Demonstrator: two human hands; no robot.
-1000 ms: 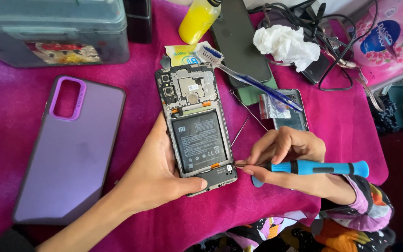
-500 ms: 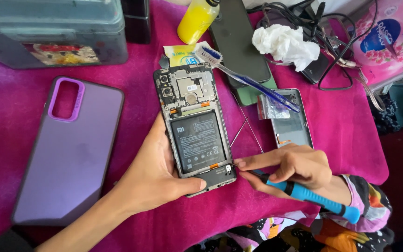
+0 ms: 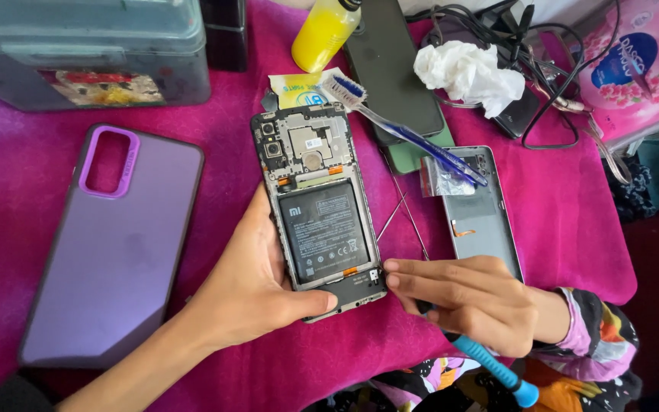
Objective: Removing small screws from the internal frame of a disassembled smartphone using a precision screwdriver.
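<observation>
- Magenta cloth covered the surface (image 3: 573, 252), which was crowded with repair clutter.
- Near the middle lay an opened phone (image 3: 318, 202), its back already off, with the battery and the upper board cover exposed; these parts looked to be in place yet, so the strip-down seemed only begun.
- The left hand (image 3: 257, 286) cradled the phone from its left side, the fingers wrapped under the body and the thumb pressed on its near edge.
- The right hand (image 3: 470, 301) held a blue-handled screwdriver (image 3: 490, 366), the fingers pressed together around the shaft, its tip hidden at the phone's near right corner; I could not tell whether a screw was engaged.
- A grey back cover (image 3: 482, 221) lay to the right, and a purple case (image 3: 112, 244) well apart to the left.
- Farther off were a toothbrush (image 3: 398, 130), thin tweezers (image 3: 406, 217), a yellow bottle (image 3: 323, 32), crumpled tissue (image 3: 467, 72) and a grey box (image 3: 85, 46).
</observation>
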